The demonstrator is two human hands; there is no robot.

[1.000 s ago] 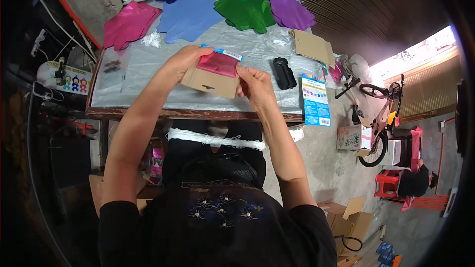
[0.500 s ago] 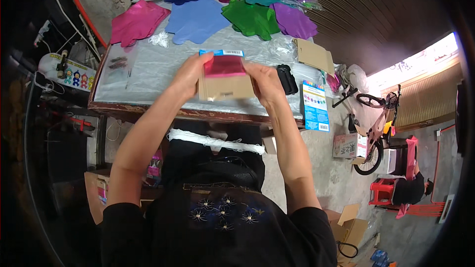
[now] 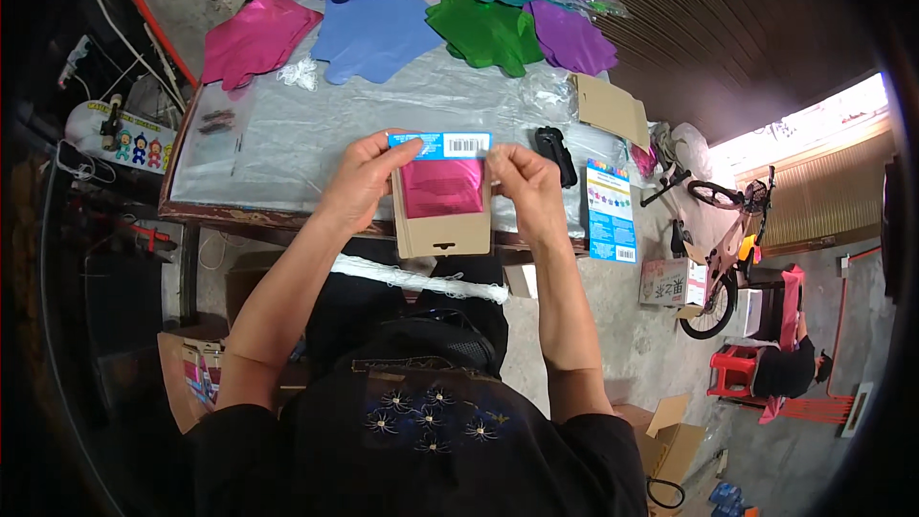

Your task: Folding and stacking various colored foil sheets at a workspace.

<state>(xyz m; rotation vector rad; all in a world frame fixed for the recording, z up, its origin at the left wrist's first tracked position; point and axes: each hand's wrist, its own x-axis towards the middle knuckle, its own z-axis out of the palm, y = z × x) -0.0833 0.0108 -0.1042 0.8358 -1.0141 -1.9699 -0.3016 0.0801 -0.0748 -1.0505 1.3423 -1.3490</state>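
Note:
Both hands hold up a brown cardboard backing card in front of my chest, above the table's near edge. A folded pink foil piece lies against the card, and a blue header strip with a white label runs across its top. My left hand grips the card's left side with the thumb on the blue strip. At the card's upper right corner, my right hand pinches the strip's end.
The table is covered with clear plastic sheeting. Flat foil shapes in pink, blue, green and purple lie at its far side. A black tool, spare cardboard, a printed blue card, bicycle.
The card with the pink foil has been lifted off the table and drawn toward my body, turned more upright. Both hands kept hold of it.

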